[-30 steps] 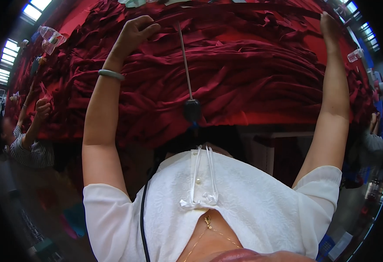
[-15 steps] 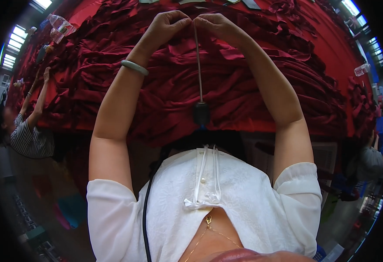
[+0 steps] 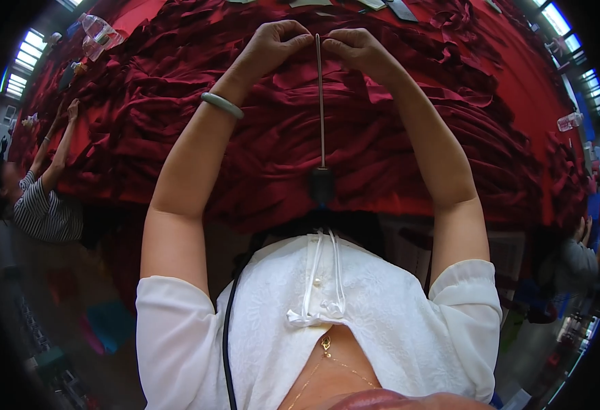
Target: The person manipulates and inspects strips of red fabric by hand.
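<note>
A thin metal rod point(image 3: 321, 109) with a small bent tip rises from a black grip or base point(image 3: 322, 184) in front of me. Its tip lies in the gap between my hands. My left hand point(image 3: 277, 46), with a pale green bangle on that wrist, is closed in a pinch just left of the tip. On the tip's other side my right hand point(image 3: 363, 49) is pinched too. Whatever the fingertips hold is too small to make out. Beneath both arms, long dark red fabric strips point(image 3: 259, 150) lie heaped and tangled.
A red-covered table point(image 3: 529, 78) carries the fabric. Clear plastic bottles point(image 3: 102, 37) stand far left and at the right edge point(image 3: 568, 122). A dark flat object point(image 3: 402, 10) and papers lie at the far edge. One co-worker in a striped shirt point(image 3: 44, 208) is at left, another person point(image 3: 579, 263) at right.
My hands have parted slightly; the rod's tip, covered by my fingers before, now shows between them. The whole view has shifted a little.
</note>
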Tool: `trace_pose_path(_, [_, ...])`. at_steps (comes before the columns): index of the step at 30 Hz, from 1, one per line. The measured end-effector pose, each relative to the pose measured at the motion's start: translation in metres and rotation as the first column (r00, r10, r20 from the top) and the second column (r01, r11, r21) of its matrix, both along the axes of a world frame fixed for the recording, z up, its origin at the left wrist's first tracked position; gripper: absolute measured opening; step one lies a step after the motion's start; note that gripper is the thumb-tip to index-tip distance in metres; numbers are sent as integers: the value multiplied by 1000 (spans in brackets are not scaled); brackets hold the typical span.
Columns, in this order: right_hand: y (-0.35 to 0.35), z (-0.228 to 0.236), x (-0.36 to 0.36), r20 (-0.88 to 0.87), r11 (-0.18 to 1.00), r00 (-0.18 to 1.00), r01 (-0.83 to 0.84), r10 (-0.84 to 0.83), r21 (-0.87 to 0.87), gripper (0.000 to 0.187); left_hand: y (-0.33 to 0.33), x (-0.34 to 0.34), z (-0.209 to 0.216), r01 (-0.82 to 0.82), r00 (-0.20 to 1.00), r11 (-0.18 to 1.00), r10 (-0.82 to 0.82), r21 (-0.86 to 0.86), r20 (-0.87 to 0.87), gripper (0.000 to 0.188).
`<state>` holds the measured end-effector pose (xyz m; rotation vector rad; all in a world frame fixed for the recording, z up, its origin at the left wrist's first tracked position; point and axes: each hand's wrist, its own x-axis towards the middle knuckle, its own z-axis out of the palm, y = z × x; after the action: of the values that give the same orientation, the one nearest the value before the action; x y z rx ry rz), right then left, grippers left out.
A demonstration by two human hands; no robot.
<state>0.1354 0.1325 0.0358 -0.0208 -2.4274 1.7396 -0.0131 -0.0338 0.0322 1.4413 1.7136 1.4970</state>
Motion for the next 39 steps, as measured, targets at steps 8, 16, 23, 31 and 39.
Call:
trace_pose_path(8, [157,31,58,-452,595,852,513,-264,619,23,-16,-3,-1,-112,988,994,110,-13,-104,13])
trace_pose_path(16, [161,-18,63,-289,-124,573,310,-767,943,37,-28,2,-7,17,898,996,23,-88,440,19])
trace_pose_path(23, [-23,-14,11,-290,964,932,252,-218,85,27,-18,40,5,131,812,991,-89,-31,577,28])
trace_pose_path(31, [-35,-28,15,-315,966,925,248,-213,76,24,-45,34,-15,294,286,872,-471,392,834,34])
trace_pose_path(39, [-29,-41,11,-253,946,952,230,-170,227,26,-35,36,-47,180,482,945,-326,272,813,25])
